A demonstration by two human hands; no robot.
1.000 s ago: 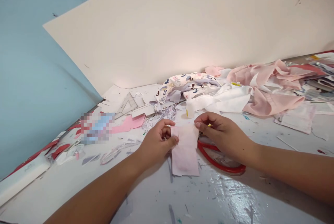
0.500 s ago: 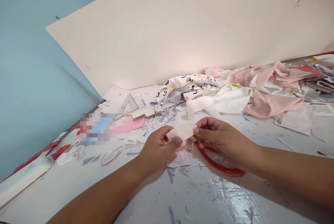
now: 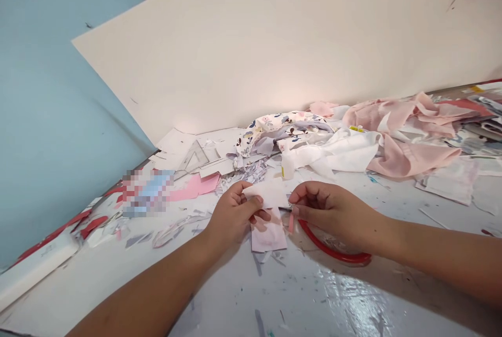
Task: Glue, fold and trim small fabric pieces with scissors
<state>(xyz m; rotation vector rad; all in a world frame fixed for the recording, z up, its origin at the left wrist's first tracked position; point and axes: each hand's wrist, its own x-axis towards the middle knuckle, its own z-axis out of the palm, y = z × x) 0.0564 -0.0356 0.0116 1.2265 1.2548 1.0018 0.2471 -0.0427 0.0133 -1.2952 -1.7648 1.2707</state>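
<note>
My left hand (image 3: pixel 235 209) pinches a small pale white piece (image 3: pixel 269 193), paper or fabric, between thumb and fingers. Just right of its edge, my right hand (image 3: pixel 333 211) is closed with thumb against fingertips; whether anything is between them I cannot make out. Under the right hand lies a red looped handle (image 3: pixel 333 250), probably of scissors, its other end hidden. A pale pink rectangular piece (image 3: pixel 270 235) lies on the table below the held one. Beside it is a narrow pink strip (image 3: pixel 291 222), close under the right fingertips.
A small white bottle (image 3: pixel 287 164) stands behind the hands. Floral cloth (image 3: pixel 290 122), white cloth (image 3: pixel 341 148) and pink cloth (image 3: pixel 411 156) are heaped along a white board (image 3: pixel 274 44). Paper shreds (image 3: pixel 251 169), a set square (image 3: pixel 194 156) and pink paper (image 3: pixel 196 185) lie to the left.
The right fingers have come off the pale piece and now sit just right of it. The left hand has shifted slightly left with the piece, uncovering more of the pink rectangle below.
</note>
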